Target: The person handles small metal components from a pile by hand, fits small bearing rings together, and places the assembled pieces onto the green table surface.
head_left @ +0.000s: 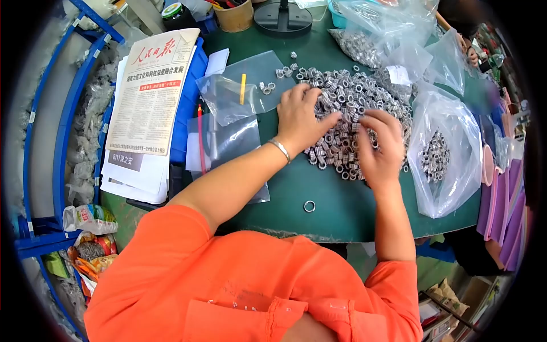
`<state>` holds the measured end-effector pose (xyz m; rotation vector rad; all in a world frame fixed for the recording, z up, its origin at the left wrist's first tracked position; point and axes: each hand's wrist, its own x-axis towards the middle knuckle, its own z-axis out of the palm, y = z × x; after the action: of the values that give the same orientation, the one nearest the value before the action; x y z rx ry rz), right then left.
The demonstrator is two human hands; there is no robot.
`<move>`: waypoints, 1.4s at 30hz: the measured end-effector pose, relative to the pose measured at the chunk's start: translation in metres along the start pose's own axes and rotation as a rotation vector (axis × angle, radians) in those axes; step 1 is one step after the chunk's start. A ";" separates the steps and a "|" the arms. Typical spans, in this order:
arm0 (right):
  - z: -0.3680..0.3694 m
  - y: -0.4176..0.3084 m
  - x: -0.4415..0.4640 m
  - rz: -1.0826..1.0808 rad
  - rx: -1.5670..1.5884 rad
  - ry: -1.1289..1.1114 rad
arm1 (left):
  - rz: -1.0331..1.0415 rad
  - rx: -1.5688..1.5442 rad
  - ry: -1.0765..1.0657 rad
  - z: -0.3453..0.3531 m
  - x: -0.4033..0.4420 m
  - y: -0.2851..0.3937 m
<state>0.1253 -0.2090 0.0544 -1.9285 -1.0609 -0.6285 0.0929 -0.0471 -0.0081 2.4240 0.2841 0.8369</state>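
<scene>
A large heap of small grey metal rings point(342, 151) lies on the green tabletop. My left hand point(301, 117) rests against the heap's left side, thumb and fingers spread, holding nothing that I can see. Over the heap's right part, my right hand point(380, 149) has its fingers curled and the fingertips drawn toward the thumb among the rings. What sits between those fingertips is too small to make out. One larger single ring point(309, 206) lies apart, near the table's front edge. A few loose rings point(266, 88) lie on a clear plastic bag at left.
Right of the heap stands an open clear bag point(450, 191) with rings inside. Further back is another filled plastic bag point(358, 45). To the left are a yellow stick point(243, 89), a red pen point(201, 142) and a newspaper point(149, 108) on a blue bin. A black round base point(283, 21) stands behind.
</scene>
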 end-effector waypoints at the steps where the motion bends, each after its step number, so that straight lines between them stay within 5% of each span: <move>1: 0.017 -0.001 0.013 -0.048 0.074 -0.037 | 0.015 0.031 0.003 -0.001 -0.002 0.000; 5: 0.092 -0.016 0.066 -0.039 0.174 -0.402 | 0.003 -0.092 -0.066 -0.009 -0.003 0.000; 9: 0.175 -0.005 0.083 -0.262 -0.097 -0.797 | 0.089 0.026 -0.171 -0.012 -0.013 -0.005; 17: 0.154 0.010 0.107 -0.141 0.102 -1.450 | 0.027 0.037 -0.157 -0.020 -0.019 -0.001; 19: 0.137 0.006 0.128 0.133 0.141 -1.444 | 0.076 0.084 -0.043 -0.020 -0.021 -0.003; 22: 0.158 0.034 0.138 0.270 0.097 -1.039 | 0.053 -0.038 -0.111 -0.025 -0.020 -0.002; 23: 0.170 0.047 0.137 -0.010 -0.124 -0.798 | 0.041 -0.038 -0.108 -0.024 -0.020 -0.002; 25: 0.193 0.056 0.117 0.113 -0.274 -0.641 | 0.069 -0.049 -0.082 -0.024 -0.020 -0.002; 37: 0.187 0.040 0.080 -0.357 -0.251 -0.716 | 0.104 -0.058 -0.073 -0.020 -0.023 -0.004; 39: 0.179 0.039 0.084 -0.292 -0.202 -0.696 | 0.124 -0.042 -0.087 -0.026 -0.021 -0.005; 42: 0.141 0.029 0.094 0.104 0.087 -0.430 | 0.163 -0.071 -0.095 -0.027 -0.023 -0.013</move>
<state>0.2040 -0.0569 0.0354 -2.0758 -1.2144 -0.1052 0.0576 -0.0331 -0.0097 2.4356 0.0199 0.7837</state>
